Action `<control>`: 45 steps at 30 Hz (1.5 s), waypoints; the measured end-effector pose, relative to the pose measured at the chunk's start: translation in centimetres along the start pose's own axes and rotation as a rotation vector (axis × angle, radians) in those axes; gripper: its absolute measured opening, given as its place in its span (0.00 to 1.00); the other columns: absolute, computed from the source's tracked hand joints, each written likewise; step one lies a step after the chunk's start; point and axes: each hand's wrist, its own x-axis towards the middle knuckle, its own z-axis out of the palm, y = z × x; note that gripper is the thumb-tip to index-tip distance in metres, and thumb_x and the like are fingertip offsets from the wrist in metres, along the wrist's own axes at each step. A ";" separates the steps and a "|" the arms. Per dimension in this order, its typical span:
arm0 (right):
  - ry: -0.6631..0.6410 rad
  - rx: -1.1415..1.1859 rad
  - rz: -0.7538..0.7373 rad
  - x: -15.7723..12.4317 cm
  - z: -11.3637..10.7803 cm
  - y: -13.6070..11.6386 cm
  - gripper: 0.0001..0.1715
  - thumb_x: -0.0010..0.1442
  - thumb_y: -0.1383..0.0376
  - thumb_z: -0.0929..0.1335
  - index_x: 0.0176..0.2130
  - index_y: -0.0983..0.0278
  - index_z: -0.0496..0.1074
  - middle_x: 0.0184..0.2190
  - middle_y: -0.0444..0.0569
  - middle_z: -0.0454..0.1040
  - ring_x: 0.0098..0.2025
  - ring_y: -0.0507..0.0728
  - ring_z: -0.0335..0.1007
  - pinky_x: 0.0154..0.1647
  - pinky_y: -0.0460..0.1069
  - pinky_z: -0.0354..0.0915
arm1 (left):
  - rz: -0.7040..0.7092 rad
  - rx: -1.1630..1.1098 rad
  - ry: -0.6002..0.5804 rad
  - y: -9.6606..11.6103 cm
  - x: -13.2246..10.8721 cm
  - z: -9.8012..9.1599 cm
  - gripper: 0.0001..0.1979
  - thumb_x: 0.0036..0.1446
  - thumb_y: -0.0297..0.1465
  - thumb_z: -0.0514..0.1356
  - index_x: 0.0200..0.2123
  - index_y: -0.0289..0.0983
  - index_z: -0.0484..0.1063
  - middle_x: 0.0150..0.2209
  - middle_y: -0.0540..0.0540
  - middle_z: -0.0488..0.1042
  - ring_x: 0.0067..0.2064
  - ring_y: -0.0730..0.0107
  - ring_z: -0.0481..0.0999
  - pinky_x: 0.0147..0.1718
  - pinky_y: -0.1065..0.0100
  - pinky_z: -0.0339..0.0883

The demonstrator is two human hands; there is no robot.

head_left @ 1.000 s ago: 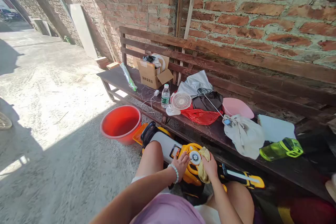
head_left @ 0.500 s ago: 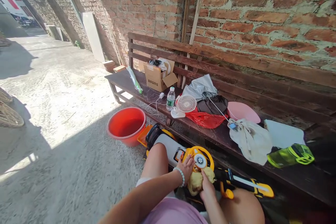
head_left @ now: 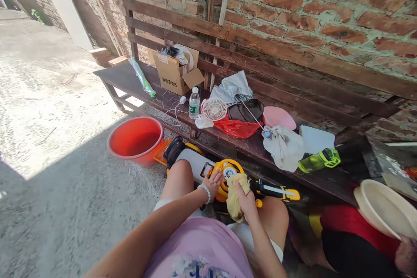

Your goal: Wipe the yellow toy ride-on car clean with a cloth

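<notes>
While the L hand (head_left: 211,184) rests spread fingers (head_left: 217,178) on a yellow-and-white machine (head_left: 192,163), the R hand (head_left: 246,202) clenches a yellowish cloth (head_left: 236,197) against its round housing (head_left: 230,168) — fingers tight. Machine sits between the knees (head_left: 177,180) — just below the wooden tabletop (head_left: 224,143).

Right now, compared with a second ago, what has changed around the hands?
The right hand has brought the yellow cloth up over the round yellow housing, gripping it. The left hand stays on the housing. A pale basin has come into view at right. The bench looks unchanged.
</notes>
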 end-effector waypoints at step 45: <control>-0.119 -1.392 -0.142 2.6 2.7 -4.8 0.22 0.67 0.67 0.62 0.57 0.66 0.73 0.52 0.61 0.76 0.49 0.61 0.78 0.47 0.51 0.67 | 0.006 -0.015 0.082 0.3 -0.4 0.4 0.55 0.51 0.35 0.64 0.77 0.37 0.39 0.78 0.37 0.40 0.77 0.42 0.33 0.64 0.38 0.58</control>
